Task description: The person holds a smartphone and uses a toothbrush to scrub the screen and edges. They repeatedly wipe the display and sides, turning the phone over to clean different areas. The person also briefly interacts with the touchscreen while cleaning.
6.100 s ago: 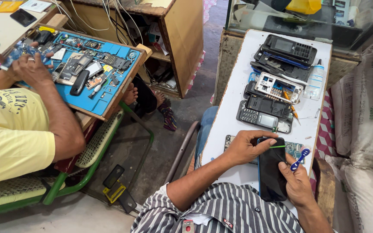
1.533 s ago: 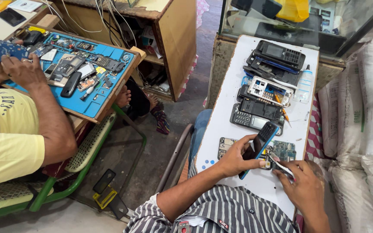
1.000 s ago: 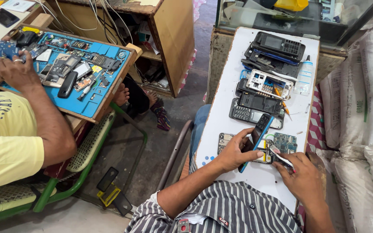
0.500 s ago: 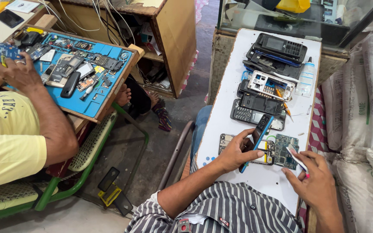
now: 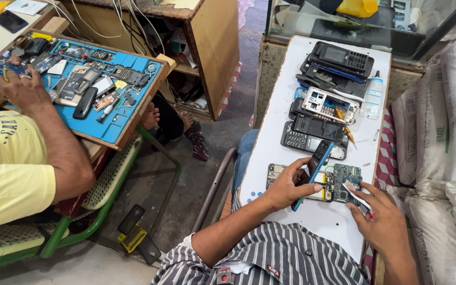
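Item: phone body (image 5: 312, 171), dark with a blue edge, stood on its lower end near the near edge of the white table (image 5: 317, 232), tilted; left hand (image 5: 287, 186) has its fingers clamped around the lower half. Judged light, stiff, smooth-sided and likely slippery; best held by the long edges, as now. Beside it, touching or nearly so: green circuit board (image 5: 347, 182), thin and judged fragile, to be taken by its rim only. Right hand (image 5: 383, 221) at the right edge, fingers closed on a slim white tool (image 5: 359, 196) whose tip meets the board. Further back: keypad phone (image 5: 304, 141), open white phone frame (image 5: 325, 104), stacked dark handsets (image 5: 341, 59), small clear bottle (image 5: 373, 95)
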